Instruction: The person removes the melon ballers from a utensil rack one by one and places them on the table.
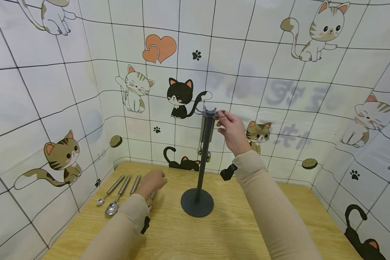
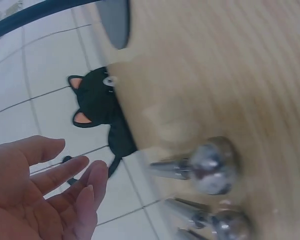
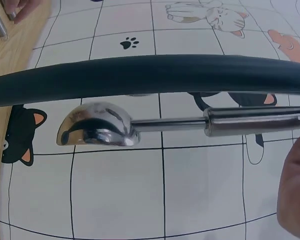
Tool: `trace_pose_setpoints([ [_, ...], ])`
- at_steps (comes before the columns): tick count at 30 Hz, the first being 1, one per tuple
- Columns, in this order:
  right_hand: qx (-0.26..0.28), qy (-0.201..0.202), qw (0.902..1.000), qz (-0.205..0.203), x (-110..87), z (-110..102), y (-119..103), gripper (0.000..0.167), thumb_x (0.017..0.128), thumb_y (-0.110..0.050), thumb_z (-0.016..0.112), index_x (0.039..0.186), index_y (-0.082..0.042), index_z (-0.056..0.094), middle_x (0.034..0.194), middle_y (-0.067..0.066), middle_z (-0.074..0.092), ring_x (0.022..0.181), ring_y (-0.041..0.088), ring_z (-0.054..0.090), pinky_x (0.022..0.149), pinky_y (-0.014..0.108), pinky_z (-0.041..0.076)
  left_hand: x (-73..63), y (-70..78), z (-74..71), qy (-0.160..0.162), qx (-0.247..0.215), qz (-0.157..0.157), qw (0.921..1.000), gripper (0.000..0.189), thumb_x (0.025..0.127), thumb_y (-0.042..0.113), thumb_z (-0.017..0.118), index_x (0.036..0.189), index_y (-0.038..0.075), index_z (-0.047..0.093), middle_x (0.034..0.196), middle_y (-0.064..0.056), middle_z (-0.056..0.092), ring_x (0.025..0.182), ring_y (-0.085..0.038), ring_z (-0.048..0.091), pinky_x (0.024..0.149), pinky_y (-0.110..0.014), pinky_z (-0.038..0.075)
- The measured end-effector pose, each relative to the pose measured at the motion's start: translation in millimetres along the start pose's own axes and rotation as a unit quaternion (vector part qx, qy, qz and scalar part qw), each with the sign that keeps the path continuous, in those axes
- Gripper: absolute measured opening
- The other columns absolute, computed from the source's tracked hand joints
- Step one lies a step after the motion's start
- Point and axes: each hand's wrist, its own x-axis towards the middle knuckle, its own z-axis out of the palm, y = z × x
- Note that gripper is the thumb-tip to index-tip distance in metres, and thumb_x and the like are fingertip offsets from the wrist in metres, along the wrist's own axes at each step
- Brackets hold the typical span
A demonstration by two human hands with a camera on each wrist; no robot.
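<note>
A dark grey utensil stand (image 1: 204, 162) rises from a round base (image 1: 190, 207), with hook arms (image 1: 209, 113) spreading at its top. My right hand (image 1: 233, 131) is up at that top, thumb and fingertips pinching a hook arm on the right side. Metal utensils hang behind the pole; one, a steel spoon with a deep bowl (image 3: 97, 125), hangs beside it in the right wrist view. Low over the table at left, my left hand (image 1: 152, 182) has relaxed, slightly bent fingers and nothing in them. Beneath and beside it lie several metal spoons (image 1: 112, 208), one partly hidden by the hand.
The wooden table (image 1: 247, 224) backs onto walls covered in white cat-print sheeting (image 1: 234, 50). The table's back edge runs close behind the stand. A black strap piece (image 1: 228, 172) shows by the right sleeve.
</note>
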Motion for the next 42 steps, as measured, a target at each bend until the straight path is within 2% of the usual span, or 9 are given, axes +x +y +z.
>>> trace_pose_setpoints([
  [3, -0.014, 0.024, 0.9993, -0.025, -1.8, 3.5, 1.9, 0.02, 0.098, -0.023, 0.067, 0.111, -0.008, 0.072, 0.09, -0.002, 0.068, 0.078, 0.015, 0.054, 0.06, 0.022, 0.047, 0.2, 6.8, -4.1, 0.022, -0.011, 0.028, 0.9993, 0.038, 0.101, 0.024, 0.056, 0.133, 0.007, 0.065, 0.135, -0.014, 0.063, 0.103, -0.03, 0.066, 0.074, -0.043, 0.055],
  [10, -0.099, 0.065, 0.9884, -0.096, -8.8, 13.9, 3.7, 0.017, 0.095, -0.025, 0.073, 0.102, -0.01, 0.076, 0.086, 0.0, 0.072, 0.078, 0.017, 0.059, 0.063, 0.024, 0.046, -11.4, 42.1, -27.6, 0.099, -0.092, 0.089, 0.9869, 0.037, 0.102, 0.022, 0.057, 0.137, 0.013, 0.064, 0.101, -0.006, 0.073, 0.05, -0.013, 0.045, 0.043, -0.025, 0.031],
  [14, -0.178, 0.072, 0.9683, -0.16, -17.4, 24.7, 5.2, 0.019, 0.095, -0.024, 0.074, 0.103, -0.007, 0.077, 0.089, 0.001, 0.072, 0.084, 0.016, 0.062, 0.068, 0.024, 0.046, -24.7, 67.6, -45.4, 0.198, -0.121, 0.144, 0.9619, 0.036, 0.103, 0.021, 0.058, 0.138, 0.017, 0.063, 0.099, 0.0, 0.072, 0.046, -0.01, 0.042, 0.04, -0.025, 0.03],
  [18, -0.253, 0.083, 0.9332, -0.242, -24.8, 40.3, 8.1, 0.017, 0.096, -0.02, 0.074, 0.102, -0.004, 0.077, 0.086, 0.005, 0.07, 0.079, 0.015, 0.061, 0.06, 0.024, 0.041, -37.8, 87.3, -59.0, 0.285, -0.148, 0.186, 0.9284, 0.03, 0.103, 0.021, 0.058, 0.131, 0.016, 0.067, 0.095, 0.002, 0.07, 0.053, -0.01, 0.05, 0.04, -0.028, 0.036],
  [22, -0.298, 0.104, 0.8997, -0.301, -28.5, 52.7, 10.7, 0.014, 0.096, -0.015, 0.072, 0.098, -0.001, 0.075, 0.079, 0.009, 0.069, 0.068, 0.014, 0.055, 0.056, 0.023, 0.037, -46.5, 95.6, -63.0, 0.343, -0.158, 0.215, 0.9008, 0.026, 0.102, 0.019, 0.059, 0.126, 0.013, 0.068, 0.09, 0.003, 0.068, 0.057, -0.008, 0.053, 0.04, -0.028, 0.038],
  [26, -0.32, 0.118, 0.8817, -0.325, -30.3, 57.2, 12.8, 0.012, 0.096, -0.012, 0.071, 0.096, -0.001, 0.073, 0.069, 0.01, 0.061, 0.06, 0.016, 0.048, 0.057, 0.025, 0.036, -53.3, 100.0, -61.2, 0.375, -0.148, 0.236, 0.884, 0.021, 0.1, 0.017, 0.061, 0.119, 0.012, 0.068, 0.084, 0.003, 0.066, 0.055, -0.007, 0.051, 0.039, -0.027, 0.036],
  [33, -0.328, 0.098, 0.8834, -0.32, -30.0, 56.3, 10.9, 0.011, 0.098, -0.011, 0.069, 0.096, 0.0, 0.068, 0.068, 0.008, 0.055, 0.06, 0.018, 0.045, 0.058, 0.027, 0.034, -55.3, 122.6, -51.3, 0.408, -0.054, 0.277, 0.8681, 0.017, 0.101, 0.027, 0.063, 0.108, 0.013, 0.071, 0.064, 0.008, 0.06, 0.042, -0.004, 0.037, 0.037, -0.022, 0.027],
  [37, -0.318, 0.077, 0.8914, -0.314, -30.0, 51.6, 11.5, 0.017, 0.1, -0.018, 0.068, 0.1, -0.001, 0.07, 0.071, 0.007, 0.056, 0.061, 0.016, 0.046, 0.057, 0.025, 0.034, -53.1, 138.0, -44.9, 0.458, 0.004, 0.242, 0.8556, 0.024, 0.1, 0.035, 0.065, 0.107, 0.014, 0.073, 0.054, 0.007, 0.058, 0.037, -0.005, 0.031, 0.037, -0.021, 0.019],
  [42, -0.235, 0.047, 0.919, -0.313, -27.3, 42.0, 12.0, 0.037, 0.11, -0.023, 0.043, 0.108, 0.004, 0.068, 0.077, 0.011, 0.054, 0.066, 0.019, 0.049, 0.063, 0.026, 0.041, -53.3, 151.3, -41.7, 0.492, 0.064, 0.179, 0.8497, 0.032, 0.098, 0.044, 0.064, 0.109, 0.015, 0.074, 0.045, 0.003, 0.046, 0.034, -0.011, 0.03, 0.037, -0.024, 0.015],
])
